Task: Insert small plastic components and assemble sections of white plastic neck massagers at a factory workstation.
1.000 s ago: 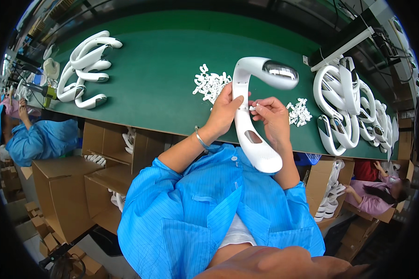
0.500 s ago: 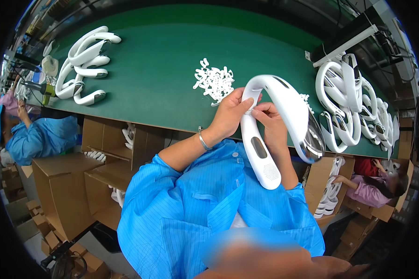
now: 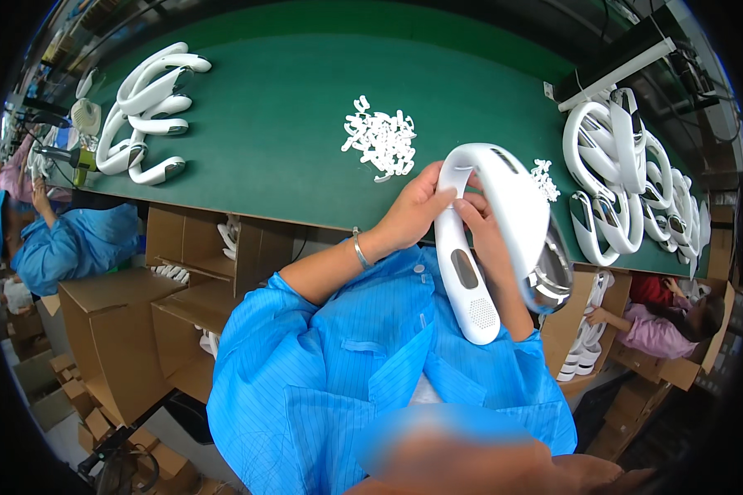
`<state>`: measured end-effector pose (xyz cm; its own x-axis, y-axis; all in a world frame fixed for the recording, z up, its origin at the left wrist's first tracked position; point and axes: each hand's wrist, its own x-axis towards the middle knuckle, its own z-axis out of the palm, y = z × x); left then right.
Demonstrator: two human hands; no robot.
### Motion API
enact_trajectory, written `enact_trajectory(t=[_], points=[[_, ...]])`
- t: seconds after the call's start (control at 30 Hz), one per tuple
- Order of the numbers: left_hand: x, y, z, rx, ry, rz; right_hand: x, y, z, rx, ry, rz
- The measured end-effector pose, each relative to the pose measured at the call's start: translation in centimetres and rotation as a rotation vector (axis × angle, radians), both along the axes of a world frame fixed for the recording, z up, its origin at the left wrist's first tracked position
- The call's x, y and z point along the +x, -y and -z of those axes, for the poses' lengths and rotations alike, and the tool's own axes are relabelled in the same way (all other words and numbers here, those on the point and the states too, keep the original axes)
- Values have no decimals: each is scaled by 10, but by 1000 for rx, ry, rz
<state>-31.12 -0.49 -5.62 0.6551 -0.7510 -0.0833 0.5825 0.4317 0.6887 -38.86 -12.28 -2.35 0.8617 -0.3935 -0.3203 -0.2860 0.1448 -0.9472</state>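
A white U-shaped neck massager [image 3: 468, 285] is held up in front of my chest, one arm hanging down with a dark oval inset and a dotted grille. Its other arm ends in a shiny metallic plate [image 3: 551, 280]. My left hand [image 3: 417, 205] grips the band near its bend, thumb across the inner side. Behind and beside the band, my right hand [image 3: 485, 231] has its thumb pressed to the same spot. Whether a small part sits under the thumbs is hidden. A pile of small white plastic pieces [image 3: 380, 142] lies on the bench beyond my hands.
The green bench [image 3: 281, 124] carries a smaller heap of white pieces [image 3: 545, 180] at right. Massagers are stacked at left [image 3: 144, 107] and right [image 3: 607, 165]. Cardboard boxes [image 3: 111, 330] stand below the bench edge. Co-workers sit at left [image 3: 74, 243] and right [image 3: 660, 326].
The massager has shifted slightly down and turned a little in my hands. My thumbs remain at its inner bend, and the small right-hand heap shows more fully.
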Motion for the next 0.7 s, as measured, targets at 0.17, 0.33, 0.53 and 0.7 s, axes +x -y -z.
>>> enact_trajectory(t=[0.17, 0.33, 0.53, 0.7], points=[[3, -4, 6, 174, 635, -35, -4, 6, 1, 9, 96, -3], [-4, 0, 21, 225, 821, -137, -8, 12, 17, -117, 23, 13], [3, -2, 14, 94, 373, -47, -3, 15, 75, 350, 127, 62], [3, 1, -1, 79, -14, -37, 3, 34, 4, -116, 11, -107]])
